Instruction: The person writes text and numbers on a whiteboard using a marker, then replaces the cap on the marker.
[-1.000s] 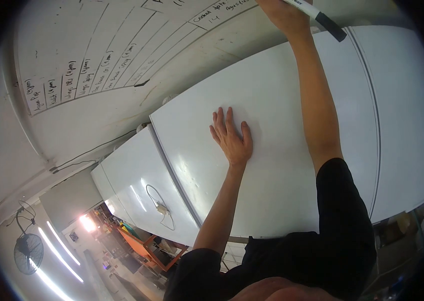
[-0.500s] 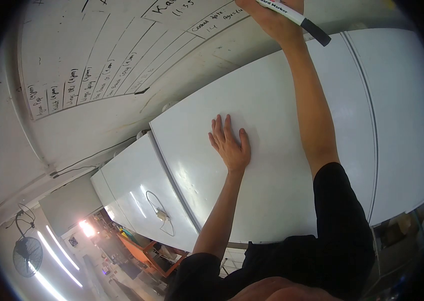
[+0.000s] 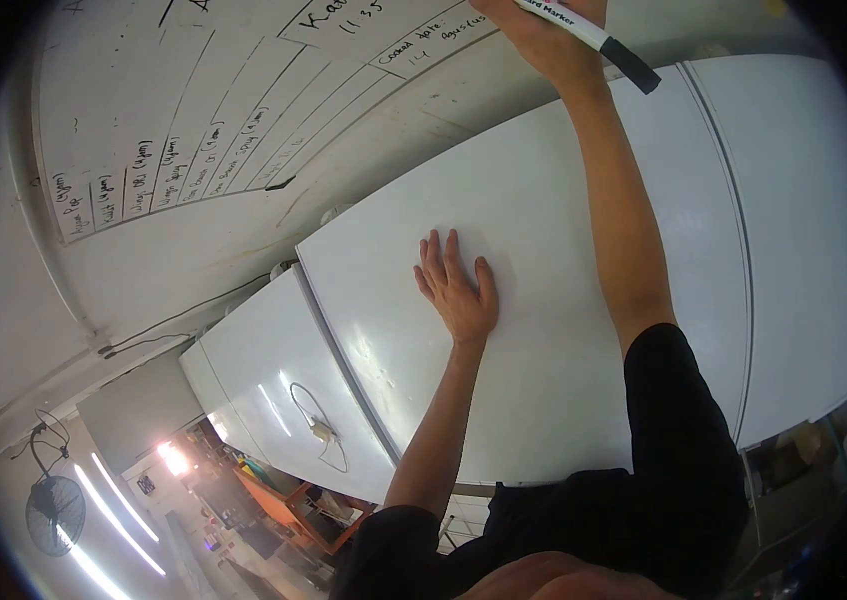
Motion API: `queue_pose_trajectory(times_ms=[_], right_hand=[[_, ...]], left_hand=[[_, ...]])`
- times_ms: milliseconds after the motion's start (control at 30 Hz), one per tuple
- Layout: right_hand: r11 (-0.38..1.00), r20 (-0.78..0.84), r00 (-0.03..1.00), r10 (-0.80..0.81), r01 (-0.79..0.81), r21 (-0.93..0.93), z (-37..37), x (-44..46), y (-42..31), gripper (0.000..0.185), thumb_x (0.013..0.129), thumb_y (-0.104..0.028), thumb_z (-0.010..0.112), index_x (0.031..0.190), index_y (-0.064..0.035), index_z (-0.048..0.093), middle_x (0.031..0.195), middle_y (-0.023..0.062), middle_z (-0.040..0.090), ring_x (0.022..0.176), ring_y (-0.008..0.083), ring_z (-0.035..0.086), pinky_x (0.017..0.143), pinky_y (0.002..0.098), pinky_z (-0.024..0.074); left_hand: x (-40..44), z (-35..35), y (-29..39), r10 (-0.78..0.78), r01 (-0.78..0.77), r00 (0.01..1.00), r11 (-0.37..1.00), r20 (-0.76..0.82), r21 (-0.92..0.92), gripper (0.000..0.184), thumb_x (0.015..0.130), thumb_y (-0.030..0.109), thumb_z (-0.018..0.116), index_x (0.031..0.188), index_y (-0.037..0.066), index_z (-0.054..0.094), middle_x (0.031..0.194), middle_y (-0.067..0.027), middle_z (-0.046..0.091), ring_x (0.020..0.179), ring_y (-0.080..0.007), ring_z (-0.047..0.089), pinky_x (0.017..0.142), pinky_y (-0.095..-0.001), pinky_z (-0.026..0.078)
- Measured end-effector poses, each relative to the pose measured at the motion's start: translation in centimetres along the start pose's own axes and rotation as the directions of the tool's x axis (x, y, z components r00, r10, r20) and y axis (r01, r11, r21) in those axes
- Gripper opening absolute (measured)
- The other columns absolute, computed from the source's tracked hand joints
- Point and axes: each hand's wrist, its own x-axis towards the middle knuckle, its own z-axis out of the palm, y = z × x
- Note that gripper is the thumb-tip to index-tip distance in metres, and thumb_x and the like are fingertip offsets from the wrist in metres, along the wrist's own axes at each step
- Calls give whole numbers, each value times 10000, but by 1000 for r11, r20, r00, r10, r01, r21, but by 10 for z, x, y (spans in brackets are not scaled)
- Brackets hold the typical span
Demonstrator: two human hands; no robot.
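Observation:
My left hand (image 3: 459,297) lies flat with fingers spread on the glossy white lid (image 3: 533,220), which looks like the top of a chest freezer. At the top right, my right hand (image 3: 550,45) is closed around a whiteboard marker (image 3: 593,38), a white barrel with a black end pointing down and right. The upper edge of the frame cuts off part of this hand and the marker's other end. Beside it on the wall is a whiteboard (image 3: 233,110) with ruled columns and black handwriting, including "Cooked date" near my right hand.
A cable with a plug (image 3: 321,430) lies on the neighbouring white lid (image 3: 253,370) at left. Another white lid (image 3: 793,200) is at right. A wall fan (image 3: 55,513), an orange frame (image 3: 283,505) and lit tubes stand at lower left. Thin cables (image 3: 183,308) run along the wall.
The "us" end of the word beside my right hand shows a little more letters now. My right hand and the marker have barely shifted; my left hand stays on the lid.

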Motion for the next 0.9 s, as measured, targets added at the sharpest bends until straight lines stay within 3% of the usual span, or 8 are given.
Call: queue_pose_trajectory(times_ms=[233,333,433,533,633,733,833,900], right_hand=[[992,-58,996,73,-66,111,3,0,0,156,871,-52,819,911,-27,670,955,138,706,891,243,673,826,384,535],[1000,40,999,-5,5,-9,-6,3,0,159,880,-54,815,909,-22,661,948,128,701,885,227,670,827,371,538],[999,-14,1000,-10,11,40,-4,1,4,158,910,-68,801,930,-16,653,948,112,700,869,200,667,800,346,547],[979,-36,994,102,-94,180,-2,-2,6,153,935,-81,790,951,-15,653,952,103,701,856,169,663,769,317,550],[981,-42,997,71,-62,184,0,-1,7,145,948,-83,781,962,-16,653,956,102,700,845,154,661,750,305,553],[977,-25,991,133,-127,169,-1,-1,-1,136,948,-78,779,965,-18,658,959,109,700,859,162,667,765,312,558],[996,-43,999,22,-18,88,-1,-1,7,128,950,-78,776,975,-20,665,965,118,701,868,169,670,775,318,561],[995,-37,999,39,-36,94,-2,-1,6,126,949,-75,776,979,-20,667,969,118,702,872,173,670,780,322,562]], left_hand=[[1,-1,2,-7,7,1000,1000,10,2,596,1017,278,585,1569,85,471,1666,-196,374,1587,-412,266,1267,-642,131],[0,-2,3,-10,10,1000,1000,15,1,593,1020,275,577,1568,77,469,1666,-203,372,1588,-411,262,1272,-634,127],[1,-2,2,-13,13,1000,1000,16,9,591,1019,273,575,1567,78,469,1665,-202,372,1587,-410,263,1271,-636,129],[1,-2,2,-12,12,1000,1000,16,11,589,1019,272,575,1566,81,469,1664,-200,372,1587,-410,264,1270,-638,133],[1,-3,2,-12,12,1000,1000,16,11,589,1019,273,574,1566,81,468,1664,-200,372,1587,-411,264,1270,-638,134],[1,-3,3,-14,14,1000,1000,18,7,591,1020,275,574,1567,80,466,1665,-200,371,1587,-412,264,1270,-638,134],[0,-3,3,-12,12,1000,1000,16,5,593,1022,280,574,1569,80,463,1667,-199,368,1587,-412,264,1270,-638,133],[0,-2,2,-8,8,1000,1000,13,5,594,1024,285,573,1570,80,462,1668,-198,367,1587,-412,264,1270,-639,133]])
